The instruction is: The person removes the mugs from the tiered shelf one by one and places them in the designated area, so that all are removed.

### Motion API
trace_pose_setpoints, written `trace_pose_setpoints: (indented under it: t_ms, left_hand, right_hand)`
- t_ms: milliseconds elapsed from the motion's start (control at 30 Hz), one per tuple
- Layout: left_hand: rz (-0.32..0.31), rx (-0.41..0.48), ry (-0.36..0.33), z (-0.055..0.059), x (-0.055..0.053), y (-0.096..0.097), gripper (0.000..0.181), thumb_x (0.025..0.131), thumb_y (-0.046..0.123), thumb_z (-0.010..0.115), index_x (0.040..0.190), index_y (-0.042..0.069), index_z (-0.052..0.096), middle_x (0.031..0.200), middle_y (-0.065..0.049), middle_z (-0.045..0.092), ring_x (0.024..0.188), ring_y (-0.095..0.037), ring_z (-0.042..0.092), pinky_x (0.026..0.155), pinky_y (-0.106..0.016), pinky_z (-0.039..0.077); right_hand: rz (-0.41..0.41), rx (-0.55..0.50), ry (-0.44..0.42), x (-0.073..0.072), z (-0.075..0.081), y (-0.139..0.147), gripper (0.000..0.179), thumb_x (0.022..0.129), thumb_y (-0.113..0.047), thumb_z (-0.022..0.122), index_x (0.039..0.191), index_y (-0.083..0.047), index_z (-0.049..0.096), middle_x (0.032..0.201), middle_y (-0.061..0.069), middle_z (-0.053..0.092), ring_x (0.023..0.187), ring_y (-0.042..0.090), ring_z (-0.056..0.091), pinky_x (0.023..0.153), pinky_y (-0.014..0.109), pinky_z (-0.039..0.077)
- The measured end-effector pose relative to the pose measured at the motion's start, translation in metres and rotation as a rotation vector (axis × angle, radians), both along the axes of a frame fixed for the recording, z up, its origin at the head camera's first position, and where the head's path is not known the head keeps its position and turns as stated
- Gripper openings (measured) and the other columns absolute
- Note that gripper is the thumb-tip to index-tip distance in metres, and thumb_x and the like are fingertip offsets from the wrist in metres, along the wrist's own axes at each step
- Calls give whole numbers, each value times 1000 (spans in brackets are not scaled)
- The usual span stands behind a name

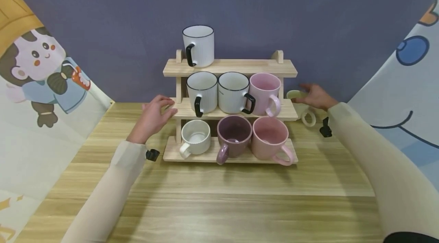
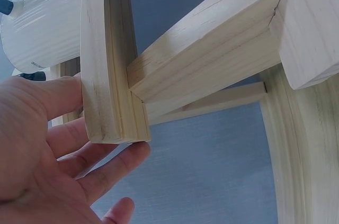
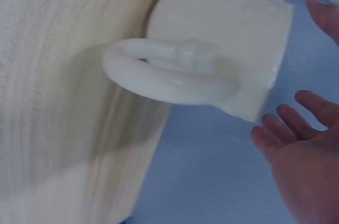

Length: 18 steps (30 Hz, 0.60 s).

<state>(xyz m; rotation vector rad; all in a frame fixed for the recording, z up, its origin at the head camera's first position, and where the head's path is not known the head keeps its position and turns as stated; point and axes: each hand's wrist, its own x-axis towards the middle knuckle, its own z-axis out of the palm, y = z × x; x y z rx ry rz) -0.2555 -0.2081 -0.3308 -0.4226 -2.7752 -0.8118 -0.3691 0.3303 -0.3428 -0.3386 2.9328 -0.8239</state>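
At the rack's left side, my left hand (image 1: 154, 115) touches the end of the middle shelf (image 2: 114, 70) with loosely spread fingers, the little finger clear of the wood. Beyond the rack's right end, my right hand (image 1: 317, 96) reaches beside a pale mug (image 3: 222, 33) with a ring-shaped handle (image 1: 308, 118). A gap shows between its relaxed fingers and the mug's rim in the right wrist view. The wooden three-tier rack (image 1: 240, 67) partly hides this mug in the head view.
A white mug (image 1: 202, 45) stands on the top shelf. The middle shelf bears two black-rimmed white mugs (image 1: 203, 94) and a pink mug (image 1: 264, 96). Below are a small white cup (image 1: 195, 138), a purple mug (image 1: 234, 136) and another pink mug (image 1: 269, 140). The table (image 1: 219, 197) is wood-grained.
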Motion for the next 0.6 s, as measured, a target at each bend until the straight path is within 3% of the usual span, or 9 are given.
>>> trace_pose_setpoints:
  t_ms: [333,600]
  left_hand:
    - [-1,8,-10,0,2,-1,42,94,26,60,125,-3,57,130,-16,49,121,-36,43,102,-61,12]
    - [-3,12,-13,1,3,0,42,95,26,59,125,-3,56,130,-17,49,121,-36,43,102,-61,13]
  right_hand:
    - [12,-17,92,13,34,-4,88,84,-42,70,144,7,28,142,33,30,124,52,34,97,61,31]
    - [-15,-95,173,25,49,-5,78,87,-34,68,144,5,30,143,28,31,123,50,37,96,59,34]
